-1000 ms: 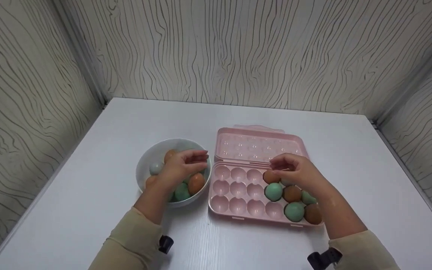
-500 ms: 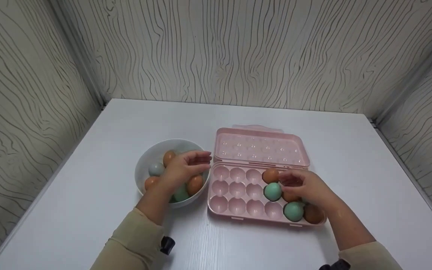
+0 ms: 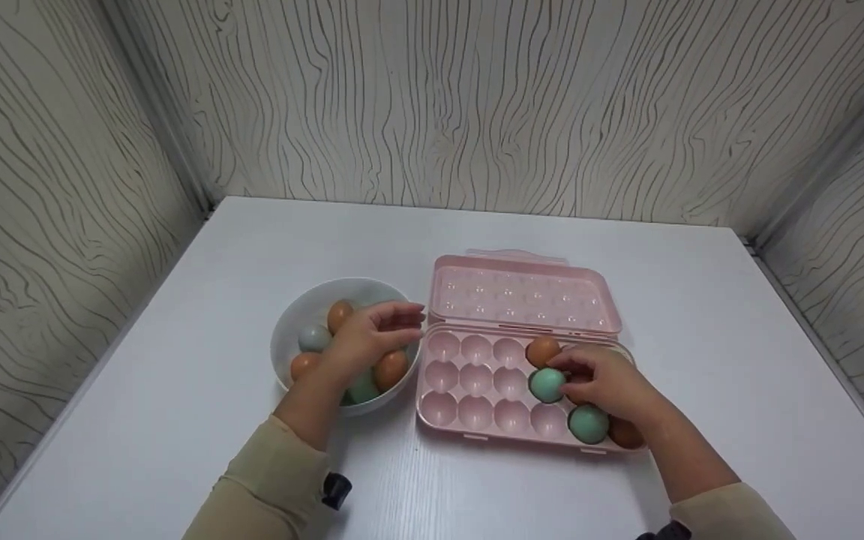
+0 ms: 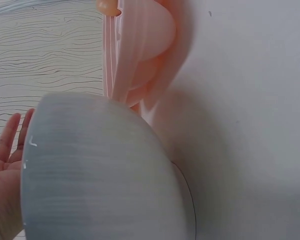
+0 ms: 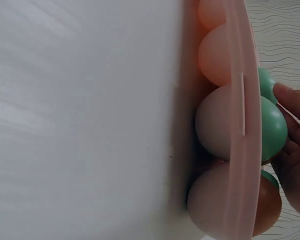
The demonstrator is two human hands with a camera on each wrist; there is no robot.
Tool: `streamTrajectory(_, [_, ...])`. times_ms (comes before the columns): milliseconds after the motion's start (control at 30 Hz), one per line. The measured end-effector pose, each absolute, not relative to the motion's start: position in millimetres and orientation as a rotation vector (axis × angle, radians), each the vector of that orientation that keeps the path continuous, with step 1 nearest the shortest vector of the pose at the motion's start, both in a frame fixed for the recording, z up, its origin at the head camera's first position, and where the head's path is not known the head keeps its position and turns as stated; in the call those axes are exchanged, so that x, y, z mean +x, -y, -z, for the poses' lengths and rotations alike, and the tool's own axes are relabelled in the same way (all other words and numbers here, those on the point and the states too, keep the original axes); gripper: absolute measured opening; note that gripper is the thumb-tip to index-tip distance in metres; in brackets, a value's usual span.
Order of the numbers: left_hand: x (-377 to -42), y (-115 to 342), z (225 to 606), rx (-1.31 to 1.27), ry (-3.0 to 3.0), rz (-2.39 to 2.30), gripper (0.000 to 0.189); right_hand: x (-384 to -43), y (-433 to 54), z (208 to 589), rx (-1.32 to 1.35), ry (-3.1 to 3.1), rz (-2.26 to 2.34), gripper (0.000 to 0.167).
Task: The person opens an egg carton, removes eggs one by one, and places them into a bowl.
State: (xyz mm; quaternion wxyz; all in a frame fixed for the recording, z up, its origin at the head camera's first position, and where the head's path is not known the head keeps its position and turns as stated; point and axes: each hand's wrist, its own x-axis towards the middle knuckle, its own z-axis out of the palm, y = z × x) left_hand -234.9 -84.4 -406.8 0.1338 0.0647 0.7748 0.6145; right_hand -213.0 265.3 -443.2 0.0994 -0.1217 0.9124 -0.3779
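Note:
Over the right rim of a white bowl (image 3: pixel 293 307), my left hand (image 3: pixel 361 337) hovers with loosely extended fingers and nothing between them. Brown, green and pale eggs, among them a brown egg (image 3: pixel 391 369), lie in that bowl. My right hand (image 3: pixel 608 379) pinches a green egg (image 3: pixel 549 385) seated in the middle row of the pink egg carton (image 3: pixel 475 433). The thumb is against that egg in the right wrist view too. Behind it sits a brown egg (image 3: pixel 543 351), and in front another green egg (image 3: pixel 589 424). My right hand covers part of the carton's right end.
The carton's lid (image 3: pixel 526 296) lies folded back toward the rear. Bare cups fill the carton's left side. A white table (image 3: pixel 432 495) carries everything, with wood-patterned panels (image 3: pixel 439 105) at the back and sides.
My right hand has moved from the back row toward the front, over the middle row, and its fingers have come to the green egg there. The left hand has barely shifted.

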Motion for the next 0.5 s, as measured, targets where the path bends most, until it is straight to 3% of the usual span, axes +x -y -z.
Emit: streamTrajectory(500, [-233.2, 87.1, 408.6, 0.161, -2.241, -1.797, 0.047, -215.9, -257.4, 449.3, -0.555, -2.821, 0.954, 0.033])
